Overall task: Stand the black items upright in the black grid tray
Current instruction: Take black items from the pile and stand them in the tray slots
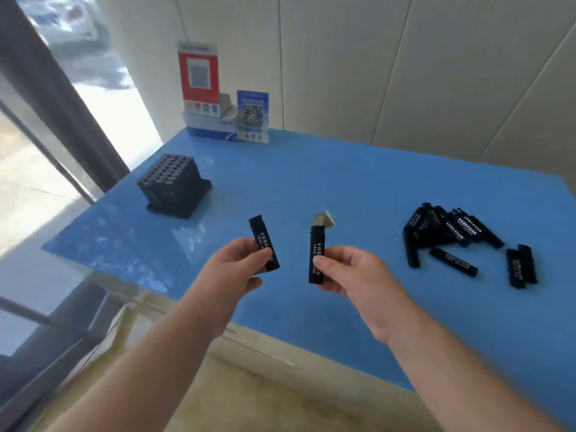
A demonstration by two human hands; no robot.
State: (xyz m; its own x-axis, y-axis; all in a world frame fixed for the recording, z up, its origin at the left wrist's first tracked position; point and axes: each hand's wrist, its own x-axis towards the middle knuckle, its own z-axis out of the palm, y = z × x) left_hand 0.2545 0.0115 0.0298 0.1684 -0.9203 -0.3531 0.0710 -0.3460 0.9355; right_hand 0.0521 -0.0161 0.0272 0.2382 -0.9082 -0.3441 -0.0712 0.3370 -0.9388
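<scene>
The black grid tray [199, 199] stands on the left of the blue table [358, 188], filled with several upright black items [170, 173]. My left hand [237, 269] pinches one black item [261, 236] with white print, held nearly upright above the table's middle. Beside it, my right hand [352, 272] pinches a second black item [317, 244], also upright. Both hands hover apart from the tray, to its right and nearer to me. A loose heap of several black items [452, 232] lies flat on the table at the right.
A small silvery object [324, 219] sits on the table behind the right-hand item. Red [199, 73] and blue [252, 115] QR code signs and a white box [212, 124] stand at the back against the wall. A window runs along the left.
</scene>
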